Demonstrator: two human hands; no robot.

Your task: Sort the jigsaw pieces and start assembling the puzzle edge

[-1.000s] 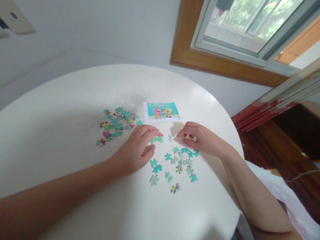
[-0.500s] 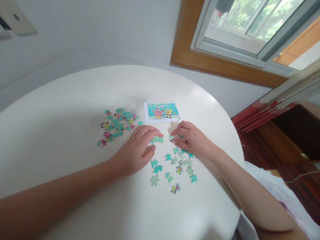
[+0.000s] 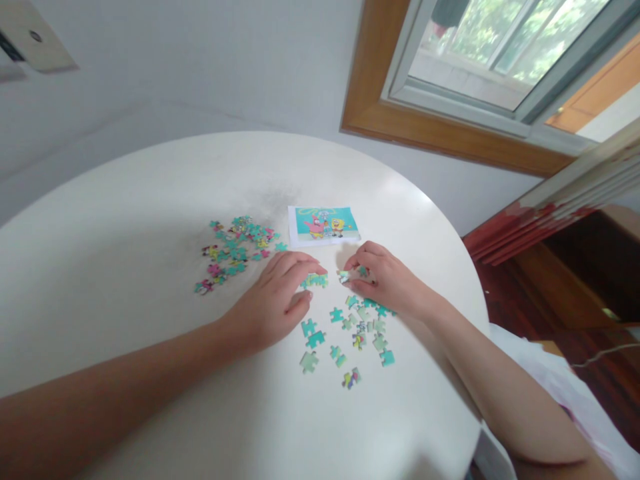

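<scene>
Bracketing left hand (image 3: 280,293): thumb and forefinger parted around the joined strip (image 3: 317,281), grip can't be told
Right hand (image 3: 375,270): fingertips right at a small piece (image 3: 343,275), pinched or loose, can't tell
Loose pieces (image 3: 315,339): strewn across the white table (image 3: 240,427)
Picture card (image 3: 327,225): lying just beyond

Running this rig remotely, I'd say I'm in somebody's home: white round-edged table (image 3: 150,200), small teal-and-pink jigsaw pieces (image 3: 235,253) toward 9 o'clock, brown wood-framed sliding window (image 3: 377,80) around 1, gathered red-and-cream fabric curtain (image 3: 487,237) at 3, cream rectangular wall plate (image 3: 43,43) up at 10.
</scene>
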